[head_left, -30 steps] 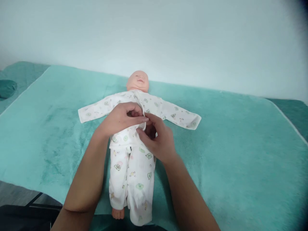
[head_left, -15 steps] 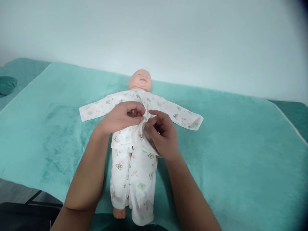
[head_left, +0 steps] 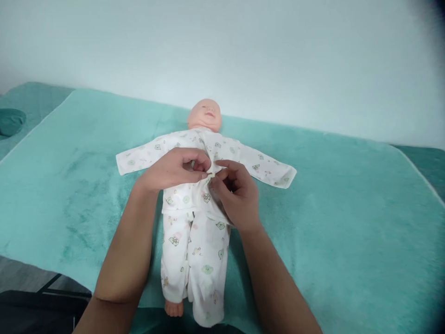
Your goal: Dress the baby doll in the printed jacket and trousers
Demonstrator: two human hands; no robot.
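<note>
A baby doll (head_left: 205, 114) lies on its back, head at the far side, arms spread out. It wears a white printed long-sleeved shirt (head_left: 179, 199) and matching pants (head_left: 208, 264); one bare foot shows below the left pant leg, while the other leg's end is covered. My left hand (head_left: 184, 166) pinches the shirt's front edge over the belly between thumb and fingers. Close beside it, my right hand (head_left: 236, 190) is closed on the same front edge, lifting the cloth into a fold. Any fastener between the fingertips is too small to make out.
A teal plush cover (head_left: 333, 222) spreads under the doll, over a darker teal surface with a round hollow (head_left: 12, 121) at the far left. A pale wall (head_left: 222, 51) rises behind. Something black (head_left: 38, 313) stands by the near left edge.
The pinched cloth between my fingertips has shifted slightly, and both hands keep hold of the shirt front. The whole view has moved a little; the doll lies as before.
</note>
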